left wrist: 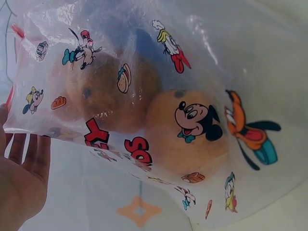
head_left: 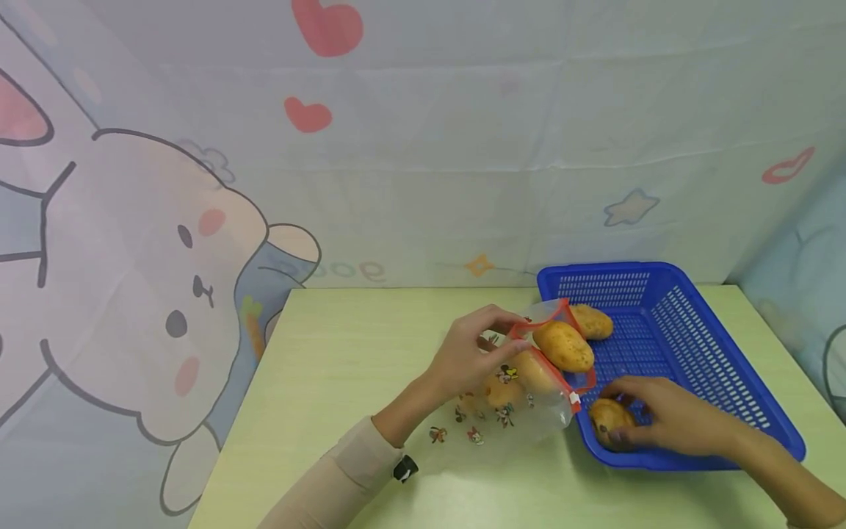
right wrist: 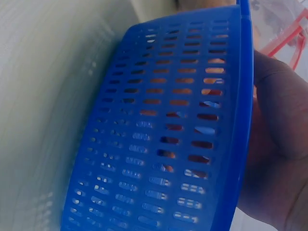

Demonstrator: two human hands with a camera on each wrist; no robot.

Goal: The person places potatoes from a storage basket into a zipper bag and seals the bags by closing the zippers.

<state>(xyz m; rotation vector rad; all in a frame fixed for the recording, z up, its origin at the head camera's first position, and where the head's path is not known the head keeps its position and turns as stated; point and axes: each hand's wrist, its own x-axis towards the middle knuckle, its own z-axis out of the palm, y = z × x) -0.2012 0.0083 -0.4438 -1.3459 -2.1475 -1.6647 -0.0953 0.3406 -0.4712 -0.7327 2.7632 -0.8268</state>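
A clear zip bag point(head_left: 472, 433) with a red zip edge and cartoon prints lies tilted on the table, its mouth toward the blue basket point(head_left: 734, 353). Several potatoes show through it in the left wrist view, one printed over by a mouse figure point(left wrist: 198, 121). Another potato point(head_left: 564, 346) sits at the bag's mouth. My left hand point(head_left: 472, 349) grips the bag near the red edge. Inside the basket's near left corner, my right hand point(head_left: 684, 417) holds a potato point(head_left: 609, 420) between fingers and thumb. One more potato point(head_left: 593, 322) lies at the basket's left side.
The light wooden table point(head_left: 344, 353) ends at a printed fabric backdrop point(head_left: 429, 184). In the right wrist view, the basket's slotted wall point(right wrist: 159, 125) hides most of the right fingers. A small black object point(head_left: 405, 468) is at the left wrist.
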